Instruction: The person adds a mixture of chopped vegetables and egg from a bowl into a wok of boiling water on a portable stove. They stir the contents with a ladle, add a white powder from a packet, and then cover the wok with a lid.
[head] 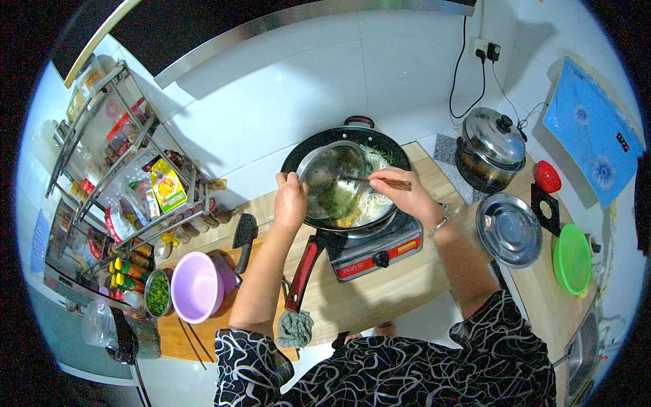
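My left hand (291,201) grips the rim of a shiny metal bowl (320,168), tilted over a black wok (297,147). Between the fingers of my right hand (402,191) is a brown-handled utensil (396,184); its thin dark end reaches into the bowl and its exact kind is unclear. Pale noodle-like strands (376,206) lie in the wok, with a greenish mass and yellow bits near the bowl's lower edge. The wok rests on a portable gas stove (376,254), and its long red-and-black handle (305,272) points toward me, a grey cloth (295,328) at its end.
Left stand a lilac basin (196,287), a bowl of chopped greens (158,294), a cleaver (244,244) on a wooden board (170,333), and a loaded metal rack (137,127). Right are a lidded pot (488,157), a metal plate (508,231) and a green basket (572,259).
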Demonstrator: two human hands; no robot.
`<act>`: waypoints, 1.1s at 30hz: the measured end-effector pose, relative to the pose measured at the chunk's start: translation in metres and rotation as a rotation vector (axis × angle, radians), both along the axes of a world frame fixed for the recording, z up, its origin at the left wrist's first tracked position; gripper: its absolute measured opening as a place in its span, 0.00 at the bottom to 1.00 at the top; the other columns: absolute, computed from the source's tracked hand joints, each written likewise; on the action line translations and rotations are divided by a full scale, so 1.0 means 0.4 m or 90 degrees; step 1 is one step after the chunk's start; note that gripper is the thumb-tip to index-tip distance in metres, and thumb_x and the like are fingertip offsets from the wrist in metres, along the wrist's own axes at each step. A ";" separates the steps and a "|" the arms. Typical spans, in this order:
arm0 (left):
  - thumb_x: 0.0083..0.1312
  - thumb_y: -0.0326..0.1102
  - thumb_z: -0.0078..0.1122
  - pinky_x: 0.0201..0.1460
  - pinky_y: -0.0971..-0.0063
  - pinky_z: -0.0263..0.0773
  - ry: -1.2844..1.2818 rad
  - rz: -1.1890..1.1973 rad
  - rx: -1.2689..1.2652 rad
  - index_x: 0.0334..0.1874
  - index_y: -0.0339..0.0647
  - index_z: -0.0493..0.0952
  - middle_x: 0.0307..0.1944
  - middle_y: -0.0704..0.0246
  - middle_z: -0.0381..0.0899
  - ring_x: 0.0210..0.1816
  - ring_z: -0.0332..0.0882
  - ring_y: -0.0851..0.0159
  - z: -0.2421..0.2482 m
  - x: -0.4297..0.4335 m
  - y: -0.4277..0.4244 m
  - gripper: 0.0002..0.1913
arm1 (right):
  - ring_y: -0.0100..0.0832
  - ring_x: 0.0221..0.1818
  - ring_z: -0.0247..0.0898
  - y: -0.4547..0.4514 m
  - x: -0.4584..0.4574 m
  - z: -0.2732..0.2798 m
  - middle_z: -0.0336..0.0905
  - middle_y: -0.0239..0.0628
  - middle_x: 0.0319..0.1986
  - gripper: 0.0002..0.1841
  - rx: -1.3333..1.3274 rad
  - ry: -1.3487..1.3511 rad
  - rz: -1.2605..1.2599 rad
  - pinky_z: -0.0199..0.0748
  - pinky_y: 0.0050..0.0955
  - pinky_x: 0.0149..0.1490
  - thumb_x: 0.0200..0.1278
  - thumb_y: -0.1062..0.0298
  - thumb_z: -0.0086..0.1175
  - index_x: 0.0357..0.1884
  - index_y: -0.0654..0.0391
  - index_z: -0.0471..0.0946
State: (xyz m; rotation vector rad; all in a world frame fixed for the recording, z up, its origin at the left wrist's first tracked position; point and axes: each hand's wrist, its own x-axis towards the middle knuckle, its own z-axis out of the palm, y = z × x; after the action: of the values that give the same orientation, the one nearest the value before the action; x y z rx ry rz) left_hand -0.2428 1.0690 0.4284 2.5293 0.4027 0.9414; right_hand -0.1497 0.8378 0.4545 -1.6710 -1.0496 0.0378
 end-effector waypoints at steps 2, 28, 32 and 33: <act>0.59 0.31 0.48 0.33 0.54 0.67 -0.003 -0.014 0.038 0.35 0.33 0.63 0.38 0.49 0.62 0.32 0.69 0.41 0.001 -0.010 -0.001 0.09 | 0.23 0.32 0.69 0.012 -0.014 -0.002 0.75 0.34 0.30 0.09 0.050 -0.028 -0.021 0.66 0.19 0.37 0.54 0.68 0.54 0.36 0.61 0.76; 0.59 0.41 0.57 0.14 0.74 0.65 -0.032 0.016 -0.761 0.30 0.31 0.70 0.23 0.65 0.73 0.19 0.69 0.70 -0.011 -0.034 -0.046 0.16 | 0.44 0.35 0.71 0.165 -0.236 -0.062 0.71 0.45 0.36 0.09 0.075 -0.291 -0.039 0.71 0.33 0.38 0.54 0.70 0.52 0.37 0.63 0.72; 0.52 0.47 0.64 0.17 0.73 0.63 -0.072 -0.074 -0.790 0.26 0.33 0.74 0.21 0.66 0.74 0.18 0.70 0.68 -0.065 -0.045 -0.005 0.19 | 0.39 0.34 0.70 0.198 -0.260 -0.070 0.70 0.40 0.34 0.09 -0.027 -0.400 -0.025 0.70 0.32 0.39 0.52 0.70 0.52 0.35 0.61 0.72; 0.53 0.43 0.63 0.16 0.74 0.63 -0.051 -0.059 -0.812 0.25 0.34 0.74 0.20 0.66 0.74 0.18 0.69 0.69 -0.058 -0.047 -0.006 0.16 | 0.39 0.35 0.70 0.203 -0.261 -0.069 0.70 0.39 0.34 0.08 -0.034 -0.415 -0.027 0.70 0.32 0.39 0.51 0.71 0.52 0.34 0.61 0.72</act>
State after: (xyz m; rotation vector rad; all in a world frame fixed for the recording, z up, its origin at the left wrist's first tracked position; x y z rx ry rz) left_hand -0.2616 1.0667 0.4054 1.3211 0.5958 0.4631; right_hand -0.2543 0.9188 0.4270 -1.7971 -1.4977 -0.5417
